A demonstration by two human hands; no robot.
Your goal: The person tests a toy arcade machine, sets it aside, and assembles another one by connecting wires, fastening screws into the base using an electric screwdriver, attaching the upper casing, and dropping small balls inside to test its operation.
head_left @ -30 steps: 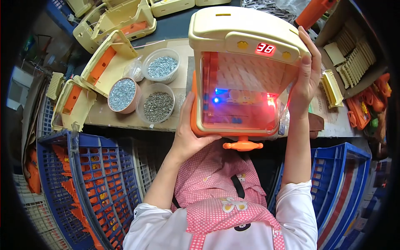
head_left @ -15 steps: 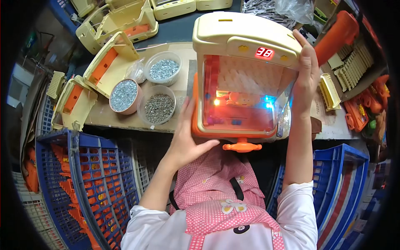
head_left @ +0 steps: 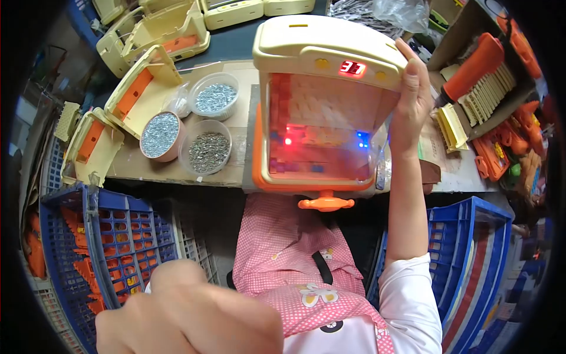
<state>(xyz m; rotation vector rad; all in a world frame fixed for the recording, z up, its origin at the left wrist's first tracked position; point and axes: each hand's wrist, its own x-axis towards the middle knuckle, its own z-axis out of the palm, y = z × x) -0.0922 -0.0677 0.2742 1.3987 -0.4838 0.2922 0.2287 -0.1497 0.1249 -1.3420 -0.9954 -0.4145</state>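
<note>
A cream and orange toy game machine (head_left: 321, 127) stands at the table's front edge, its clear window lit by red and blue lights. Its red display reads 37, and an orange knob (head_left: 326, 202) sticks out at the bottom front. My right hand (head_left: 415, 97) grips the upper right side of the casing, thumb in front and fingers partly hidden behind. Close to the camera at the lower left, my left hand (head_left: 188, 312) is curled with knuckles up, away from the machine. Whatever it may hold is hidden.
Tubs of silver screws (head_left: 216, 96), more screws (head_left: 160, 135) and darker screws (head_left: 206, 148) stand left of the machine. Cream casings (head_left: 144, 88) lie beyond them. An orange-handled tool (head_left: 474, 68) is at right. Blue crates (head_left: 135, 236) flank my lap.
My left hand has left the machine's lower left side and come up close to the camera, its fingers now curled. The display went from 38 to 37. The view shifted slightly.
</note>
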